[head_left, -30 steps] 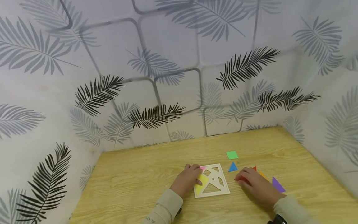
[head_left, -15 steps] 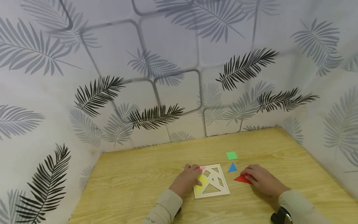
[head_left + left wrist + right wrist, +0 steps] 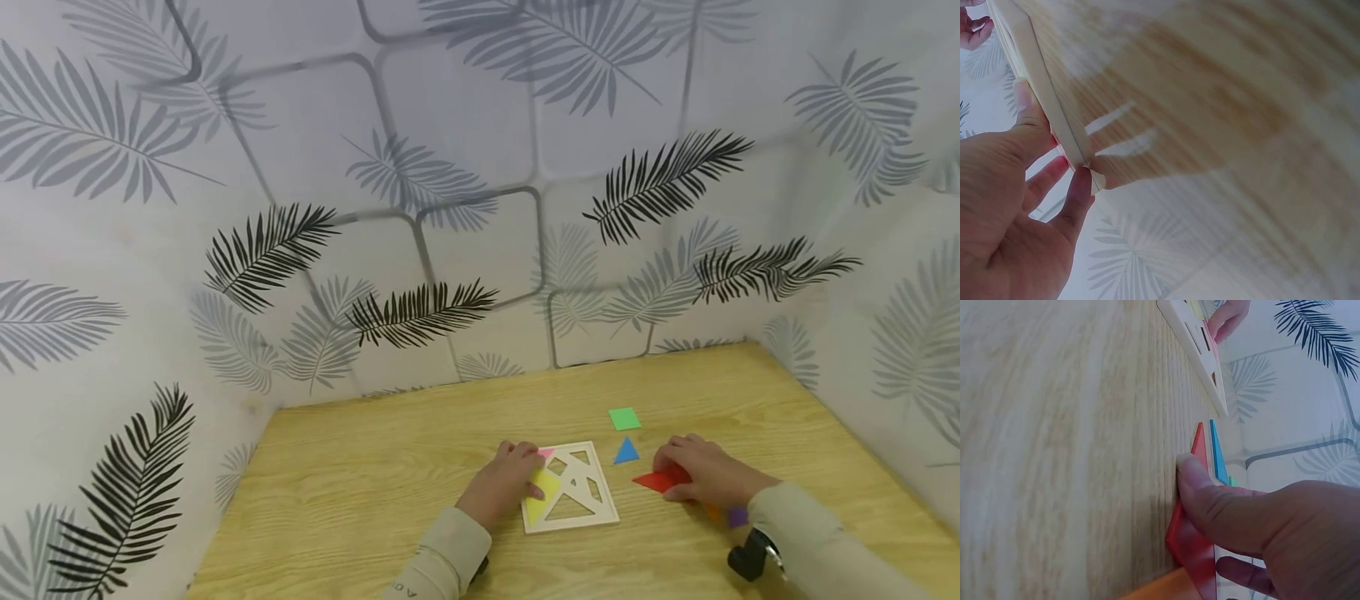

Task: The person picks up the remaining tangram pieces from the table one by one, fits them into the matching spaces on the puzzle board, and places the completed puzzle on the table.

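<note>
A pale tangram board (image 3: 581,524) with cut-out openings lies on the wooden table. It carries a yellow piece (image 3: 537,505) and a pink piece (image 3: 547,452) along its left side. My left hand (image 3: 502,483) grips the board's left edge; in the left wrist view the thumb lies along one side, fingertips at the edge. To the right, my right hand (image 3: 705,471) pinches a red triangle (image 3: 656,481) between thumb and fingers. The right wrist view shows the thumb on the red triangle's (image 3: 1192,547) near edge, close over the tabletop.
A green piece (image 3: 625,418) and a blue triangle (image 3: 627,452) lie between board and right hand, toward the back. Partly hidden under the right hand and sleeve are an orange piece (image 3: 712,510) and a purple piece (image 3: 738,517). A patterned cloth (image 3: 480,250) stands behind the table.
My right hand has shifted right from over the red triangle and now pinches it, with more of the triangle showing. It now partly covers the orange and purple pieces. The left hand stays put.
</note>
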Demonstrator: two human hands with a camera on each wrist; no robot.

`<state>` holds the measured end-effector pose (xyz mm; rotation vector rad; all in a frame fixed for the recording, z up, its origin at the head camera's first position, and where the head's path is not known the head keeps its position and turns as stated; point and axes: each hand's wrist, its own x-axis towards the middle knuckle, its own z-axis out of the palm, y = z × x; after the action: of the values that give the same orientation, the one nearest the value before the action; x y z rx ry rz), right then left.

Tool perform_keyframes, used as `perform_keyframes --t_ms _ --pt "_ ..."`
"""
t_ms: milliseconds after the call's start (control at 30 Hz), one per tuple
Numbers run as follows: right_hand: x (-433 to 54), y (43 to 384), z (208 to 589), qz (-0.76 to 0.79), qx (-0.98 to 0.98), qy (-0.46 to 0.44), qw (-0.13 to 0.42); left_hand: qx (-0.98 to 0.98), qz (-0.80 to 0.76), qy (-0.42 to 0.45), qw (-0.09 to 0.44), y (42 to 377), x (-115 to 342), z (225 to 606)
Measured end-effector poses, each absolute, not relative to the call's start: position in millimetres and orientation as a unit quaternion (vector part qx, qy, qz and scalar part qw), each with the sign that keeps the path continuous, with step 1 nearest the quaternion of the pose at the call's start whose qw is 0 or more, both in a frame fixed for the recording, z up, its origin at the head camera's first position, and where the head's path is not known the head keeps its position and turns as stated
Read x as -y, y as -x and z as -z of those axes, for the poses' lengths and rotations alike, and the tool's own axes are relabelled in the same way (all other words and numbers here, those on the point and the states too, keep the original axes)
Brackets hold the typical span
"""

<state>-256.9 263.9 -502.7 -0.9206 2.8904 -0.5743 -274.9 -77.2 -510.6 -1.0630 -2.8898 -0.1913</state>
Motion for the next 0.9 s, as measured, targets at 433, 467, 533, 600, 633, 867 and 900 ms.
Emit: perform_keyframes --t_ms 433,467,533,600,633,867,900 --pt "-253.2 267.9 497.3 0.184 -0.947 0.234 0.12 0.927 0.051 0.367 0.057 270.4 80.7 506.0" --pt "-253.8 268.0 497.1 0.186 -0.947 0.229 0.126 0.927 0.055 0.366 0.055 270.6 80.1 505.6" --pt "-255.4 267.8 497.1 0.2 -0.943 0.229 0.136 0.928 0.062 0.364 0.05 270.9 78.8 505.5" --pt "-257.8 267.4 497.8 0.215 -0.937 0.24 0.137 0.929 0.067 0.36 0.046 271.0 77.8 505.4" --pt "-259.2 267.2 498.2 0.224 -0.933 0.247 0.137 0.93 0.07 0.359 0.044 270.9 77.5 505.3" --pt "-263.0 266.5 501.0 0.271 -0.916 0.254 0.152 0.931 0.075 0.355 0.043 271.2 78.0 508.0" --pt "-263.0 266.3 501.2 0.273 -0.915 0.253 0.153 0.931 0.074 0.354 0.043 271.2 78.2 508.3"
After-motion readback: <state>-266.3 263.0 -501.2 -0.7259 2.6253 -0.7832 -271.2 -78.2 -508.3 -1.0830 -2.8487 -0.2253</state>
